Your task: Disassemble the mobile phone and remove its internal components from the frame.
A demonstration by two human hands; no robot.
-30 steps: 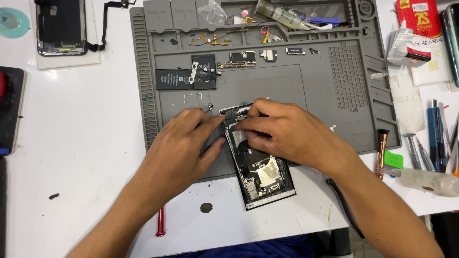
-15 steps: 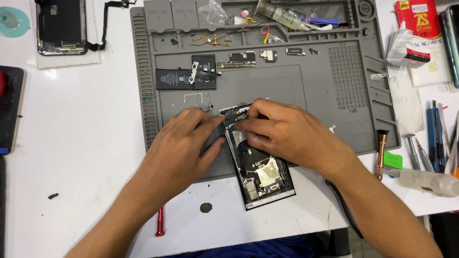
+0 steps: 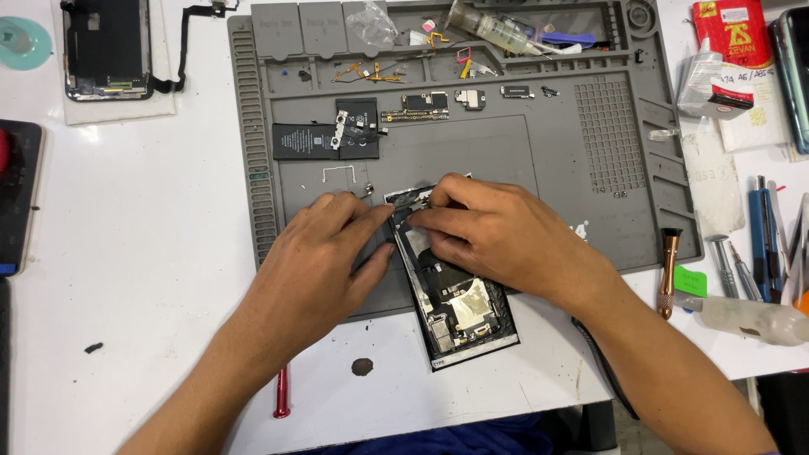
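An opened phone body (image 3: 459, 312) lies at the front edge of a grey repair mat (image 3: 548, 160), its inner parts and metal shields showing. My left hand (image 3: 316, 261) rests on the mat at the phone's left side, thumb against its frame. My right hand (image 3: 497, 232) lies over the phone's upper half, fingertips pinched at its top left corner. What the fingertips grip is hidden; it is too small to make out.
On the mat lie a black L-shaped battery (image 3: 324, 139), small boards and flex cables. A detached phone screen (image 3: 105, 50) sits top left. A red-handled tool (image 3: 281, 392) lies near the front edge. Screwdrivers, tweezers and a copper-coloured driver (image 3: 667, 270) lie at the right.
Both hands stay on the phone. The right fingertips have shifted slightly at the phone's top corner; nothing else has moved.
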